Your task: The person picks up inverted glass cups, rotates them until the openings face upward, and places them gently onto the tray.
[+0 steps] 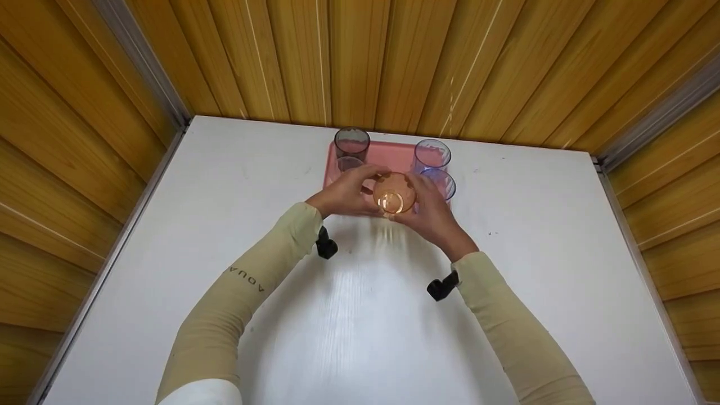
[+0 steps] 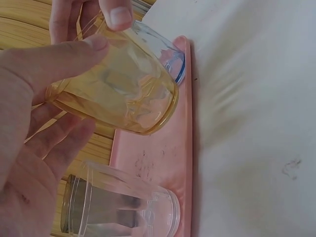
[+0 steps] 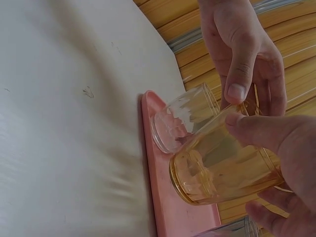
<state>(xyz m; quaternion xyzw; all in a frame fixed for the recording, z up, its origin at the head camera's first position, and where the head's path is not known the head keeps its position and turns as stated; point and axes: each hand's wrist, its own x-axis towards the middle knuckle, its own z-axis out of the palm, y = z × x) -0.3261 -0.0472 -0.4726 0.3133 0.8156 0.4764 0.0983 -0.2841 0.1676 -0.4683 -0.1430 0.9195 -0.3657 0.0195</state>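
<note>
An amber see-through drinking glass (image 1: 394,194) is held up over the near part of a pink tray (image 1: 394,154). My left hand (image 1: 353,188) grips its left side and my right hand (image 1: 432,212) its right side. Both thumbs lie near the rim in the left wrist view, where the glass (image 2: 123,84) tilts with its base apart from the tray. On the tray's left stand a dark grey glass (image 1: 352,143) and a clear glass (image 2: 133,207), partly behind my left hand. Two bluish glasses, one farther back (image 1: 432,154) and one nearer (image 1: 444,184), stand at the right.
The tray sits on a white table (image 1: 337,309) near its far edge. Wood-plank walls (image 1: 360,62) with grey metal corner posts (image 1: 140,56) rise behind and at both sides. Each wrist carries a small black camera, one on the left (image 1: 326,244) and one on the right (image 1: 442,287).
</note>
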